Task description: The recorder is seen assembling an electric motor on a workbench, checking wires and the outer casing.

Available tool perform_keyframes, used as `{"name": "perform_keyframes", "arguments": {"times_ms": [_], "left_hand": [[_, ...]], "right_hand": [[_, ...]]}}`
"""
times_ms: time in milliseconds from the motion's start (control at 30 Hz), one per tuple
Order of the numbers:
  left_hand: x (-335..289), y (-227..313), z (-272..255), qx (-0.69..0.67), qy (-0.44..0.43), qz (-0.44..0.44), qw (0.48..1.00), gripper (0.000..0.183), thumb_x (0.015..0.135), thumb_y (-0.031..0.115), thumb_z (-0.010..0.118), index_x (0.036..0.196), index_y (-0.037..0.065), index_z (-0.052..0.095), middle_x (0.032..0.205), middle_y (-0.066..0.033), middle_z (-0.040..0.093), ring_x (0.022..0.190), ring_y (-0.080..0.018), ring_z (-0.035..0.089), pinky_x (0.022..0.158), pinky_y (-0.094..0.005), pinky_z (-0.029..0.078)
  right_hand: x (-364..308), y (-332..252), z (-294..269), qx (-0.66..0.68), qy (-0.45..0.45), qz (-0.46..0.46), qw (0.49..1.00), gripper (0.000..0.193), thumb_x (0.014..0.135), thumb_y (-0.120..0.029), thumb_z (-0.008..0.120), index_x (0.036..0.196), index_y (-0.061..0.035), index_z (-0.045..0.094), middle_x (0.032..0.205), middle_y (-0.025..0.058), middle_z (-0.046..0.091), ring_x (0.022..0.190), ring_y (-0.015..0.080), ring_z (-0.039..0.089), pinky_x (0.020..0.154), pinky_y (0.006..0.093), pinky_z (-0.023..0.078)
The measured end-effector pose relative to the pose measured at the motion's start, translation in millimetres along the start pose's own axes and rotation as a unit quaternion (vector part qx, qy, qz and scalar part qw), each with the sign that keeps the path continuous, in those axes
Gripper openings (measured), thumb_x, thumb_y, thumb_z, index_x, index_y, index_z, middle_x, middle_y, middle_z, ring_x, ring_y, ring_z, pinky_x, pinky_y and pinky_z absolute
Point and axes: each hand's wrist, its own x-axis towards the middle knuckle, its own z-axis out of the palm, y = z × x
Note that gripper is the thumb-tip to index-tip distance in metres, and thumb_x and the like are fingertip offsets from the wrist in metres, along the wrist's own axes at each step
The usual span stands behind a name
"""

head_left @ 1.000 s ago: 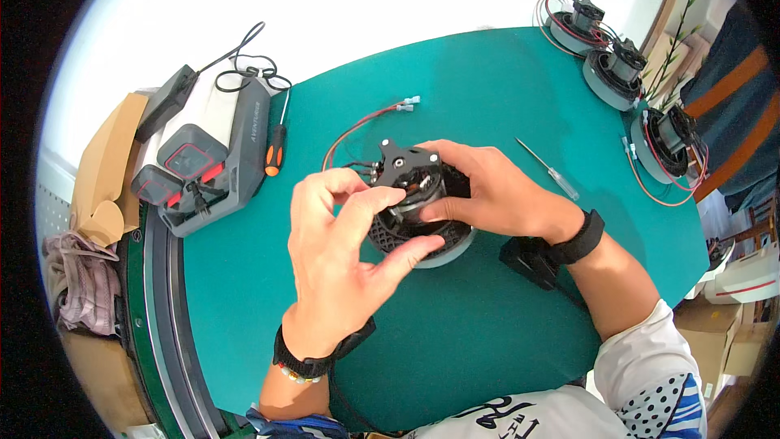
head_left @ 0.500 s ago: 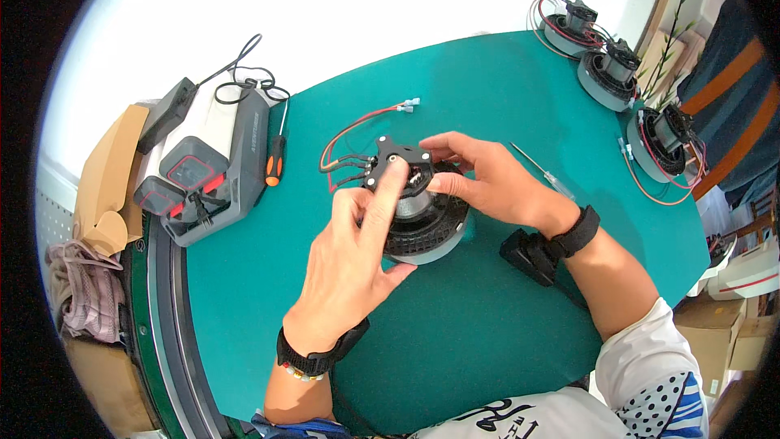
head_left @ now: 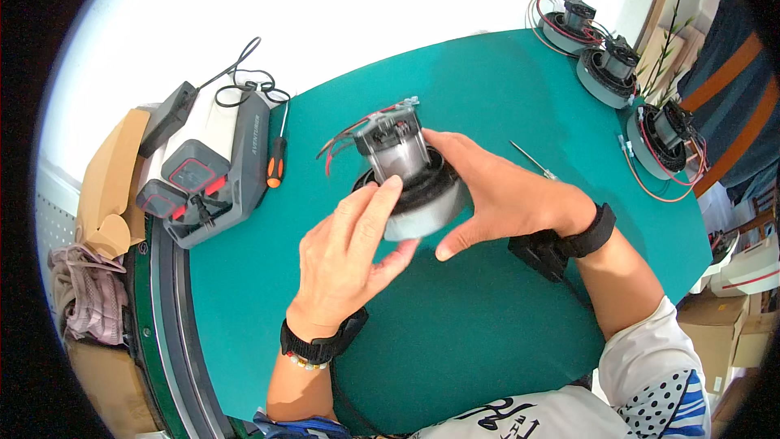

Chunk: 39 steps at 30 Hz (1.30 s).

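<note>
A worker in a pale shirt steadies a motor point(head_left: 406, 161) in both bare hands above a green table point(head_left: 479, 325), as seen from the head camera. The motor sits between the hands, tilted, its black cap point(head_left: 388, 132) toward the far side; blur hides whether the base ring point(head_left: 431, 218) touches the table. The left hand point(head_left: 341, 248), half closed, has the near left side of the motor between fingers laid on top and a thumb under the ring. The right hand point(head_left: 516, 195) is spread wide, fingers curling behind the motor's right side, thumb standing clear of the ring.

Red and dark wires point(head_left: 331, 146) trail from the motor's left. Farther left of it lie an orange-tipped screwdriver point(head_left: 276, 167) and a grey-and-white device point(head_left: 199, 162); a small screwdriver point(head_left: 532, 159) lies to its right. Well beyond, to the motor's far right, stand a first spare point(head_left: 569, 31), a second spare point(head_left: 605, 81) and a third spare point(head_left: 650, 146).

The motor looks stiff and probably heavy for its bulk, its silver can point(head_left: 416, 156) likely slippery. The ring seems the surest hold, with both hands around it; the thin wires appear the fragile part, best left unpulled.
</note>
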Motion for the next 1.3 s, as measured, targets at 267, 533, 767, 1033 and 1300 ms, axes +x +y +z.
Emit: {"name": "perform_keyframes", "arguments": {"times_ms": [267,533,767,1033,1300], "left_hand": [[2.1,-7.4,-1.5,-0.036,0.079,-0.056,0.995,0.053,0.075,0.002,0.077,0.125,0.009,0.059,0.111,-0.0142,0.059,0.088,-0.0286,0.065,0.071,-0.0367,0.056],[3.8,-1.7,-10.7,-0.061,0.084,-0.110,0.988,0.052,0.078,0.003,0.076,0.126,0.008,0.060,0.112,-0.0144,0.059,0.094,-0.0274,0.063,0.077,-0.0349,0.054],[-0.7,-5.2,-9.2,-0.168,0.094,-0.189,0.963,0.047,0.080,0.003,0.075,0.124,0.001,0.057,0.111,-0.0146,0.062,0.101,-0.0244,0.062,0.087,-0.0349,0.052],[-6.7,-17.1,7.4,-0.181,0.050,-0.233,0.954,0.053,0.086,0.009,0.072,0.132,-0.001,0.048,0.124,-0.0172,0.057,0.110,-0.0253,0.059,0.094,-0.0375,0.049],[-6.8,-18.4,13.2,-0.282,0.028,-0.277,0.918,0.065,0.081,0.002,0.074,0.138,0.000,0.042,0.126,-0.0157,0.057,0.116,-0.0246,0.057,0.098,-0.0388,0.049]], "right_hand": [[6.8,6.5,18.2,-0.056,0.123,-0.005,0.991,0.061,0.074,-0.018,0.080,0.123,0.0001,0.048,0.111,0.0224,0.058,0.099,0.0398,0.060,0.082,0.0435,0.051],[10.4,-4.2,5.6,0.020,0.084,0.031,0.996,0.052,0.080,-0.030,0.076,0.117,-0.0018,0.053,0.100,0.0220,0.064,0.091,0.0400,0.063,0.076,0.0446,0.051],[8.5,-12.3,1.2,-0.050,0.053,0.060,0.996,0.055,0.088,-0.047,0.065,0.118,-0.0021,0.054,0.097,0.0221,0.066,0.089,0.0396,0.065,0.075,0.0453,0.051],[8.2,-1.7,5.5,0.008,0.093,0.116,0.989,0.059,0.091,-0.049,0.061,0.119,0.0022,0.054,0.097,0.0243,0.066,0.090,0.0387,0.066,0.076,0.0442,0.051],[8.9,7.2,-4.4,0.034,0.070,0.173,0.982,0.062,0.093,-0.054,0.056,0.107,0.0060,0.055,0.088,0.0252,0.065,0.080,0.0361,0.065,0.071,0.0420,0.050]]}}
